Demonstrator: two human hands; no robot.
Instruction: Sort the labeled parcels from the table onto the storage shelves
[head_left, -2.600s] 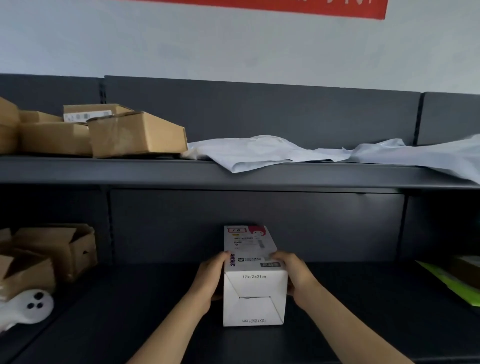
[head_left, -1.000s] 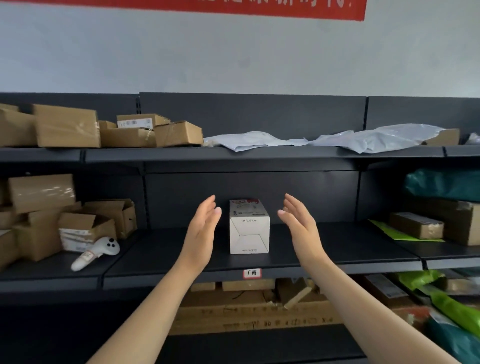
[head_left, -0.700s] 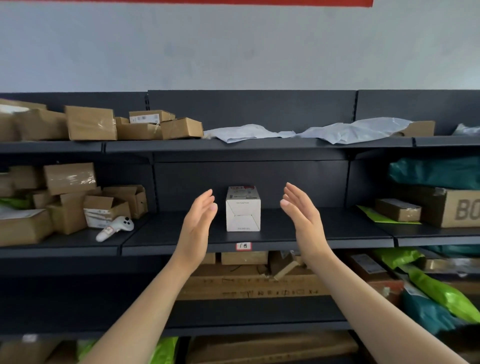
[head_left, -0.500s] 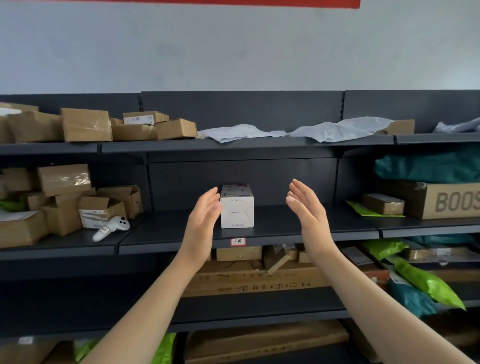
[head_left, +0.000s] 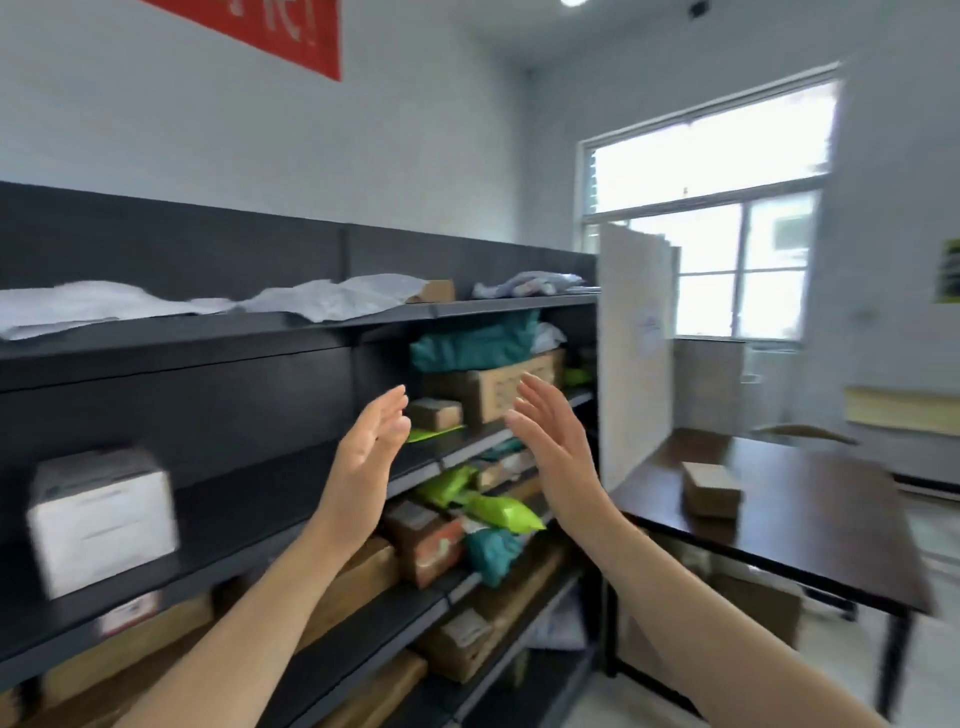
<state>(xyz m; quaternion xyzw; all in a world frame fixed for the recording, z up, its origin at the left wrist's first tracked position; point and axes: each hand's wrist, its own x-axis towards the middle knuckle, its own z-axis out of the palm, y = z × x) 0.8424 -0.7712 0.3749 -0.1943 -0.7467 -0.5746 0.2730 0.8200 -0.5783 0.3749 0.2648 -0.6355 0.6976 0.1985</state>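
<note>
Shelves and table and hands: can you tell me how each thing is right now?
Left hand: open, holding nothing.
Right hand: open, holding nothing.
White box: closed, standing on the middle shelf.
Brown parcel: closed, lying on the table.
Green bag: lying on a lower shelf.
White bags: lying flat on the top shelf.

Both forearms bare, rising from bottom edge toward 12 o'clock. Left hand (head_left: 366, 457) raised, flat, fingers together, palm facing right, holding nothing. Right hand (head_left: 553, 441) raised, flat, palm facing left, holding nothing. Hands near, not touching.
</note>
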